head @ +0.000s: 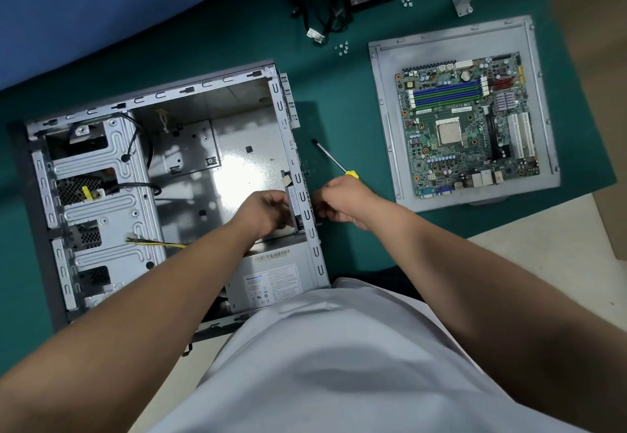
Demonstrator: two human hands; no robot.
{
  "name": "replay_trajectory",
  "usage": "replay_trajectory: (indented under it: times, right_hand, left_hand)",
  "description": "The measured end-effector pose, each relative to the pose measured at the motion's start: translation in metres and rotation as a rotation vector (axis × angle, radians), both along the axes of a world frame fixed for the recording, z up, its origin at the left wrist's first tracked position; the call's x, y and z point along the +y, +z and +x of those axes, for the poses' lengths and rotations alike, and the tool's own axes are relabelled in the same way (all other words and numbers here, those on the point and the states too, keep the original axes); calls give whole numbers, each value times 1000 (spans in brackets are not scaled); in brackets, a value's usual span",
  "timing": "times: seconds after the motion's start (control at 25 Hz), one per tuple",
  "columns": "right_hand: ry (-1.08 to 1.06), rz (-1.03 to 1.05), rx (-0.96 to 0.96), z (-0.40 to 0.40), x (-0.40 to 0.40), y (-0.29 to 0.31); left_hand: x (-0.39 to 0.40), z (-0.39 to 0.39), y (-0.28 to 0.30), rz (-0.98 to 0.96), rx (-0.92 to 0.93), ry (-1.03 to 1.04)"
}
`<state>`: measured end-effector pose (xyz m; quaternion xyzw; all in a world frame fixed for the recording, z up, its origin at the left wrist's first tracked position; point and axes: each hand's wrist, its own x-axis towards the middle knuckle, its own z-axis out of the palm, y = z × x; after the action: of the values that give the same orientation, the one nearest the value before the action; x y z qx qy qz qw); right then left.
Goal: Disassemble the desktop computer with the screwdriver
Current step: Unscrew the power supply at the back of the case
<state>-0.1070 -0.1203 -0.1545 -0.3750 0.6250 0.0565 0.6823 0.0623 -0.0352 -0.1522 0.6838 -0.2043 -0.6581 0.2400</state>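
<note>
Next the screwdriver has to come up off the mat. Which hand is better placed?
The right hand. It sits outside the case wall, right beside the screwdriver with its yellow handle on the green mat. The left hand is inside the case, at a part against that wall.

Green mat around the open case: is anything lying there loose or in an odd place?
Two small clusters of loose screws lie bare on the green mat, in no tray, where they could roll or get lost. The motherboard rests component side up on the removed side panel. Nothing looks broken.
</note>
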Motion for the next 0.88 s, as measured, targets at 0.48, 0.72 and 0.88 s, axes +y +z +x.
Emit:
replay_trajectory:
  times: [0.48,0.72,0.88]
  right_hand:
    - [397,-593,-70,-19,19,-2]
    - [321,-544,-100,-19,14,-6]
    - [307,-488,-100,-17,9,-9]
  left_hand:
    - [0,0,-1,-4,4,17]
    - [-1,0,-1,12,24,36]
    - [0,0,2,13,-22,-8]
